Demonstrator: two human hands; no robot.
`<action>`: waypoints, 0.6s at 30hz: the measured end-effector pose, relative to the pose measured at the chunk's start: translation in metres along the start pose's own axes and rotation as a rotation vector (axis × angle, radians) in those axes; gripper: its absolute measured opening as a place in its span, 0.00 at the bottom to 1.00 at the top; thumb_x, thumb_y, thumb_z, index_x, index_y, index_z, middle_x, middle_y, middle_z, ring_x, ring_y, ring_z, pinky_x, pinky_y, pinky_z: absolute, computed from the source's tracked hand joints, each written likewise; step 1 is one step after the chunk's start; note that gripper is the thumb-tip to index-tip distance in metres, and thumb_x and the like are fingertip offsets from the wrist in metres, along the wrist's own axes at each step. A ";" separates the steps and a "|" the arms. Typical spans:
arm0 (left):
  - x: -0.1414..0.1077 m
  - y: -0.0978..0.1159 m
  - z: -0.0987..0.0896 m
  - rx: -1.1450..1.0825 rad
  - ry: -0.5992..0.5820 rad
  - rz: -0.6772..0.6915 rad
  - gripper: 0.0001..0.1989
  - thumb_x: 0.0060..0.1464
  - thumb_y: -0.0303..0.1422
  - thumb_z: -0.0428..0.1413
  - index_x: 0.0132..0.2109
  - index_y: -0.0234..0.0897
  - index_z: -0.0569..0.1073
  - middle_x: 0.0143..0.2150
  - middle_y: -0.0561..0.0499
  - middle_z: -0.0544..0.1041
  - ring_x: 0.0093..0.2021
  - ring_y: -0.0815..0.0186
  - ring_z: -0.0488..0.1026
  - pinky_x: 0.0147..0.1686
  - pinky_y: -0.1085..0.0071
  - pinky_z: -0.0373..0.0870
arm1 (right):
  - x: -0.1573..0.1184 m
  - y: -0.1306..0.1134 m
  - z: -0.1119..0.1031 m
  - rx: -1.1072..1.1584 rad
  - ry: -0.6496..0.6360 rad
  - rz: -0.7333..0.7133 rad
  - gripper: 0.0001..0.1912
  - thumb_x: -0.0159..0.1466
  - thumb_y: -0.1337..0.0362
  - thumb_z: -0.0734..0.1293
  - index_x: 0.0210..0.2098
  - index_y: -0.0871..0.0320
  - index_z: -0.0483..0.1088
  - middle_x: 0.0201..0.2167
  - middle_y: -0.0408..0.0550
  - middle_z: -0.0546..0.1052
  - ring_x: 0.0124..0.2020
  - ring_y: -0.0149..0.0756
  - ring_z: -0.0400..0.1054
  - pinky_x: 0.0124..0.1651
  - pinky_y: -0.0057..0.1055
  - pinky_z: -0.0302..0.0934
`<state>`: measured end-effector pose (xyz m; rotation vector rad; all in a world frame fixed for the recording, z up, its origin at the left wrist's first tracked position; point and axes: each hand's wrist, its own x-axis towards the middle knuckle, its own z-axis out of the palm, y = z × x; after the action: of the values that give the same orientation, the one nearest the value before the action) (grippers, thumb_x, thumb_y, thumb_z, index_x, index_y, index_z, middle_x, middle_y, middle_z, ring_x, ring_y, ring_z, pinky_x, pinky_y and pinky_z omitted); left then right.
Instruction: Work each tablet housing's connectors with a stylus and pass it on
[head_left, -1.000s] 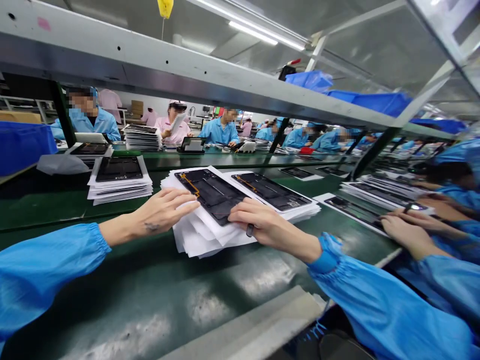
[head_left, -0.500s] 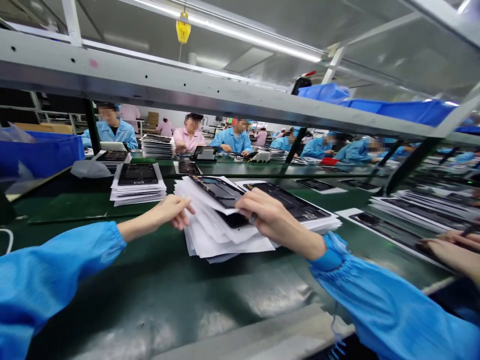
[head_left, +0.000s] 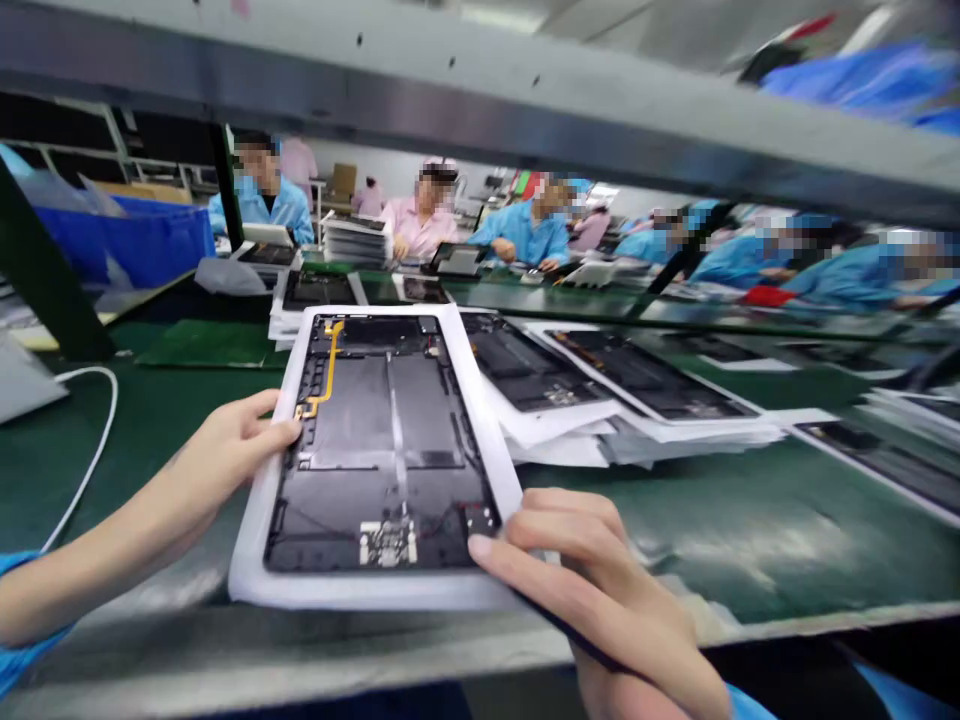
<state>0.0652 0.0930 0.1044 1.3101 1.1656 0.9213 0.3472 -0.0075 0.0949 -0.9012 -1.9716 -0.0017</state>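
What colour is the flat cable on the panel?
The flat cable is yellow, shown best in the head view.

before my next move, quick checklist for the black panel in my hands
Grip: ok. The left hand holds the left edge of the flat black tablet back panel, and the right hand holds its lower right corner.
Backing: ok. The white backing sheet shows along the panel's edges.
Cable: ok. The thin yellow flex cable appears to lie flat on the panel.
Surface: cannot tell. Fine scratches or dust are too small to see.
Pile: not ok. The fanned pile of white sheets to the right lies uneven.
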 end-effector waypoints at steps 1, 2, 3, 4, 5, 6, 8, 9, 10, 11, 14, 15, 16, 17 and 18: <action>-0.013 -0.011 -0.006 0.000 0.005 -0.071 0.26 0.47 0.47 0.64 0.49 0.37 0.75 0.36 0.48 0.82 0.32 0.57 0.79 0.29 0.69 0.73 | -0.009 -0.005 0.008 0.112 0.029 0.037 0.30 0.74 0.44 0.49 0.46 0.48 0.79 0.27 0.46 0.74 0.31 0.39 0.70 0.35 0.39 0.65; -0.024 -0.022 -0.009 -0.003 0.002 -0.124 0.27 0.46 0.47 0.65 0.49 0.37 0.74 0.35 0.48 0.82 0.33 0.57 0.79 0.31 0.68 0.74 | -0.015 -0.010 0.018 0.247 0.067 0.052 0.30 0.74 0.45 0.49 0.44 0.50 0.80 0.23 0.46 0.71 0.26 0.38 0.67 0.31 0.38 0.63; -0.031 -0.032 -0.009 -0.004 -0.005 -0.159 0.27 0.46 0.48 0.65 0.49 0.36 0.74 0.35 0.48 0.82 0.34 0.56 0.80 0.31 0.67 0.75 | -0.020 -0.014 0.029 0.381 0.101 0.072 0.29 0.75 0.47 0.51 0.44 0.52 0.80 0.22 0.45 0.70 0.24 0.36 0.65 0.28 0.37 0.60; -0.036 -0.042 -0.007 -0.001 -0.012 -0.178 0.28 0.45 0.48 0.66 0.49 0.35 0.73 0.34 0.48 0.82 0.34 0.56 0.80 0.32 0.68 0.75 | -0.024 -0.019 0.041 0.477 0.122 0.122 0.25 0.75 0.50 0.54 0.44 0.53 0.79 0.22 0.45 0.69 0.23 0.35 0.64 0.27 0.36 0.59; -0.037 -0.051 -0.006 0.004 -0.023 -0.190 0.29 0.46 0.48 0.65 0.50 0.34 0.73 0.33 0.48 0.81 0.33 0.57 0.80 0.31 0.68 0.75 | -0.026 -0.024 0.053 0.540 0.113 0.168 0.19 0.74 0.54 0.58 0.44 0.54 0.79 0.22 0.44 0.70 0.23 0.34 0.65 0.27 0.35 0.59; -0.037 -0.060 -0.005 0.009 -0.038 -0.199 0.30 0.48 0.48 0.65 0.52 0.33 0.72 0.33 0.48 0.81 0.31 0.58 0.80 0.30 0.69 0.75 | -0.028 -0.029 0.065 0.566 0.066 0.212 0.13 0.73 0.58 0.62 0.46 0.54 0.78 0.24 0.45 0.73 0.25 0.35 0.67 0.29 0.35 0.61; -0.036 -0.072 -0.009 0.039 -0.079 -0.197 0.34 0.53 0.47 0.62 0.62 0.33 0.66 0.31 0.50 0.80 0.28 0.61 0.79 0.26 0.71 0.74 | -0.031 -0.038 0.085 0.539 -0.065 0.266 0.10 0.68 0.67 0.67 0.48 0.54 0.77 0.30 0.46 0.77 0.31 0.36 0.72 0.35 0.36 0.65; -0.036 -0.075 -0.014 0.087 -0.111 -0.177 0.37 0.56 0.45 0.60 0.67 0.35 0.60 0.30 0.52 0.80 0.26 0.63 0.78 0.25 0.72 0.73 | -0.033 -0.042 0.093 0.505 -0.117 0.268 0.13 0.67 0.71 0.67 0.49 0.54 0.77 0.32 0.46 0.79 0.34 0.37 0.73 0.37 0.36 0.67; -0.037 -0.076 -0.019 0.167 -0.141 -0.136 0.40 0.59 0.44 0.58 0.72 0.37 0.52 0.29 0.53 0.79 0.24 0.64 0.76 0.24 0.73 0.73 | -0.035 -0.045 0.099 0.467 -0.149 0.256 0.15 0.65 0.73 0.67 0.49 0.54 0.76 0.34 0.46 0.80 0.35 0.37 0.74 0.39 0.37 0.68; -0.040 -0.076 -0.025 0.286 -0.156 -0.069 0.40 0.62 0.43 0.56 0.74 0.40 0.47 0.29 0.55 0.78 0.23 0.65 0.75 0.25 0.73 0.72 | -0.037 -0.047 0.104 0.428 -0.169 0.235 0.16 0.65 0.75 0.67 0.49 0.54 0.76 0.36 0.46 0.80 0.36 0.37 0.74 0.40 0.37 0.68; -0.053 -0.074 -0.036 0.748 -0.104 0.267 0.26 0.68 0.38 0.49 0.70 0.42 0.59 0.34 0.51 0.78 0.30 0.65 0.76 0.33 0.71 0.71 | -0.045 -0.046 0.113 0.306 -0.187 0.147 0.18 0.65 0.76 0.66 0.51 0.55 0.75 0.36 0.47 0.81 0.36 0.38 0.73 0.41 0.38 0.70; -0.058 -0.075 -0.037 0.871 -0.092 0.388 0.19 0.70 0.36 0.47 0.64 0.41 0.67 0.37 0.49 0.78 0.35 0.64 0.76 0.37 0.70 0.71 | -0.047 -0.045 0.114 0.265 -0.199 0.106 0.17 0.65 0.76 0.67 0.51 0.56 0.74 0.35 0.48 0.81 0.37 0.39 0.73 0.42 0.39 0.71; -0.063 -0.077 -0.037 0.956 -0.100 0.491 0.15 0.70 0.34 0.46 0.57 0.39 0.72 0.41 0.47 0.77 0.39 0.63 0.75 0.40 0.69 0.71 | -0.048 -0.043 0.116 0.225 -0.213 0.058 0.17 0.65 0.76 0.67 0.51 0.58 0.74 0.35 0.49 0.81 0.38 0.40 0.73 0.43 0.39 0.72; -0.066 -0.079 -0.035 1.004 -0.133 0.568 0.14 0.71 0.32 0.44 0.52 0.38 0.74 0.44 0.46 0.76 0.42 0.62 0.74 0.41 0.68 0.70 | -0.050 -0.042 0.117 0.188 -0.231 0.004 0.16 0.65 0.76 0.67 0.51 0.60 0.73 0.34 0.49 0.81 0.39 0.40 0.74 0.44 0.40 0.73; -0.069 -0.082 -0.032 1.023 -0.180 0.616 0.13 0.71 0.32 0.44 0.48 0.37 0.74 0.45 0.46 0.75 0.43 0.63 0.73 0.41 0.68 0.70 | -0.051 -0.040 0.118 0.153 -0.249 -0.051 0.15 0.65 0.75 0.67 0.52 0.61 0.73 0.34 0.49 0.81 0.40 0.40 0.74 0.46 0.40 0.74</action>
<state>0.0094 0.0260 0.0341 2.6230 1.1297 0.5726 0.2497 -0.0258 0.0038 -0.7803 -2.1907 0.2392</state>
